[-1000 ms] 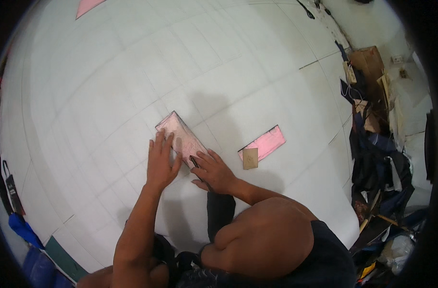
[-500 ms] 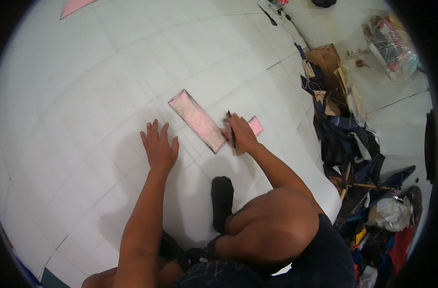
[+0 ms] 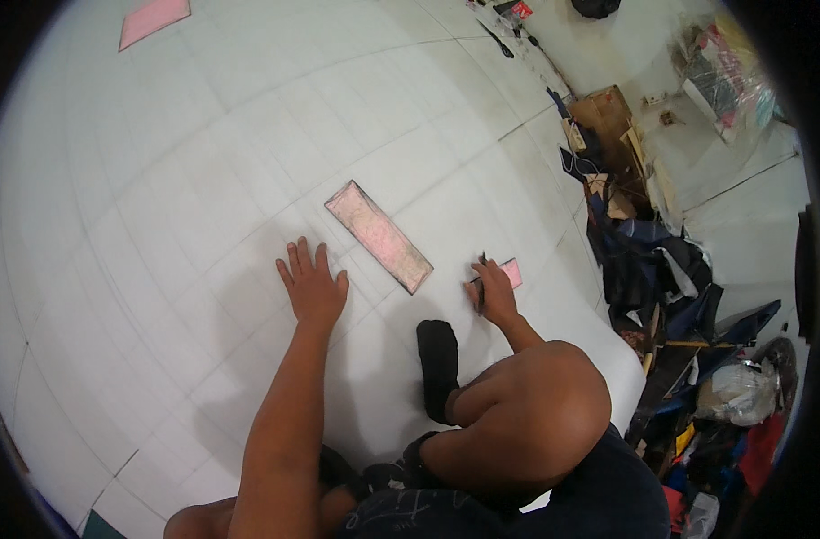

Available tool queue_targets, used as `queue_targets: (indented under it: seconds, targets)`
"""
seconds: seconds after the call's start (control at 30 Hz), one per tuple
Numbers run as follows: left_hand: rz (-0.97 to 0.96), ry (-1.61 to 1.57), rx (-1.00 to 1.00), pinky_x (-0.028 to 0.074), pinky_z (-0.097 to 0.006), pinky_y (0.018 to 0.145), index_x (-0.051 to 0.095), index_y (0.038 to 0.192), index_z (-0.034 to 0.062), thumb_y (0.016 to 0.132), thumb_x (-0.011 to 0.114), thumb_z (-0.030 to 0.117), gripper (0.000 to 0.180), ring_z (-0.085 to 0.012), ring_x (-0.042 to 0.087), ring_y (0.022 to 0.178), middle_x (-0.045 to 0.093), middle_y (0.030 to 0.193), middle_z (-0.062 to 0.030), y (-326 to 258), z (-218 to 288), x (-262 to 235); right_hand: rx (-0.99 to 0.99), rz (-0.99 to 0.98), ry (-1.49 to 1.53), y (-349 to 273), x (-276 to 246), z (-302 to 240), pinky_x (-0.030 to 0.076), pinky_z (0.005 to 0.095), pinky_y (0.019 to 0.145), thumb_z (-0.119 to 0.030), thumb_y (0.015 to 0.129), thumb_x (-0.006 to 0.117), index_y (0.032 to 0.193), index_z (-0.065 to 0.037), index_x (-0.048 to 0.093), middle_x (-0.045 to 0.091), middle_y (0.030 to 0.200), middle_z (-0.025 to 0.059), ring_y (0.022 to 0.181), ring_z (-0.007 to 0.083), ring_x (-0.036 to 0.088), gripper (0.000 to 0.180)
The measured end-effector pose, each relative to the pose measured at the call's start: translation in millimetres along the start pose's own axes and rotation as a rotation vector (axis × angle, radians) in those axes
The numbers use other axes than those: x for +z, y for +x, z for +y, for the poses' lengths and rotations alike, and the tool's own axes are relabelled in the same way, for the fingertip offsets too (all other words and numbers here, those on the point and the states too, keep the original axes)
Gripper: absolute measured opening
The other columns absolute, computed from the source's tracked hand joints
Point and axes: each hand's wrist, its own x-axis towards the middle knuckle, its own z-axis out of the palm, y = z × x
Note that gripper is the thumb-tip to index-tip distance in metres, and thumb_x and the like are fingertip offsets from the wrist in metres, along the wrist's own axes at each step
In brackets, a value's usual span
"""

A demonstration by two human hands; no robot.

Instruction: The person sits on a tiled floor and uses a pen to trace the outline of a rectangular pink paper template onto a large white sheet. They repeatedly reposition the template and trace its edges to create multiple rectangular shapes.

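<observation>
My left hand (image 3: 316, 292) lies flat with spread fingers on a large white sheet-like surface (image 3: 203, 359) crossed by faint grid lines. Just beyond it is a long pink rectangular piece (image 3: 379, 238) with dark edges, resting at a slant. My right hand (image 3: 497, 296) is closed around a slim black pen (image 3: 482, 287), off to the right of that piece. Beside its fingers a small pink piece (image 3: 512, 272) shows in part, the rest hidden by the hand.
Another pink piece (image 3: 154, 20) lies far left. My black-socked foot (image 3: 438, 359) rests between my hands. On the right are a cardboard box (image 3: 603, 117), a heap of dark cloth scraps (image 3: 661, 260) and clear plastic bags (image 3: 738, 391).
My right hand, with the pen, has moved right and nearer to me, away from the long pink piece. The small pink piece has shifted the same way. My left hand remains spread flat.
</observation>
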Motion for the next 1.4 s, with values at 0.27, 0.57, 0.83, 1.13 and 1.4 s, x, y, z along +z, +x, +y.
queue_targets:
  seconds: [0.27, 0.57, 0.83, 1.13, 1.4]
  targets:
    - [-0.029, 0.106, -0.025, 0.01, -0.059, 0.127, 0.046, 0.152, 0.0082, 0.096, 0.066, 0.047, 0.071, -0.0401, 0.019, 0.157, 0.03, 0.165, -0.02, 0.0, 11.1, -6.8, -0.506, 0.072, 0.071, 55.0, 49.9, -69.7, 0.029, 0.0578, 0.12, -0.03, 0.096, 0.071, 0.133, -0.007, 0.061, 0.054, 0.147, 0.0207, 0.144, 0.0436, 0.043, 0.045]
    - [-0.055, 0.205, 0.073, 0.013, -0.061, 0.125, 0.033, 0.16, 0.0044, 0.093, 0.066, 0.058, 0.092, -0.0441, 0.02, 0.156, 0.026, 0.167, -0.0227, 48.0, 80.2, 22.1, -0.427, 0.128, 0.17, 85.3, 58.1, -60.9, 0.021, 0.0634, 0.122, -0.038, 0.099, 0.066, 0.137, -0.011, 0.06, 0.056, 0.145, 0.0184, 0.146, 0.0428, 0.04, 0.047]
    - [-0.203, 0.282, 0.169, 0.013, -0.061, 0.126, 0.032, 0.161, 0.0057, 0.086, 0.07, 0.067, 0.103, -0.0443, 0.018, 0.156, 0.024, 0.169, -0.0217, 102.5, 109.8, 11.1, -0.223, 0.238, 0.259, 77.5, 65.8, -41.5, 0.017, 0.0673, 0.121, -0.036, 0.093, 0.075, 0.135, -0.01, 0.061, 0.053, 0.149, 0.0186, 0.148, 0.0427, 0.037, 0.051]
    - [-0.112, 0.124, 0.185, 0.023, -0.057, 0.125, 0.04, 0.157, 0.0079, 0.08, 0.082, 0.058, 0.1, -0.0478, 0.024, 0.154, 0.027, 0.167, -0.0239, 112.8, 71.5, 1.2, -0.171, 0.224, 0.307, 92.5, 66.2, -48.9, 0.013, 0.0657, 0.123, -0.034, 0.091, 0.078, 0.133, -0.01, 0.06, 0.048, 0.157, 0.0158, 0.151, 0.0402, 0.033, 0.052]
    - [-0.101, 0.058, 0.168, 0.026, -0.055, 0.125, 0.043, 0.154, 0.0074, 0.078, 0.087, 0.051, 0.098, -0.0476, 0.023, 0.154, 0.029, 0.165, -0.0228, 109.5, 73.9, 0.6, -0.182, 0.248, 0.314, 91.6, 67.8, -43.0, 0.015, 0.0659, 0.122, -0.035, 0.09, 0.078, 0.132, -0.012, 0.061, 0.051, 0.154, 0.015, 0.149, 0.0415, 0.036, 0.051]
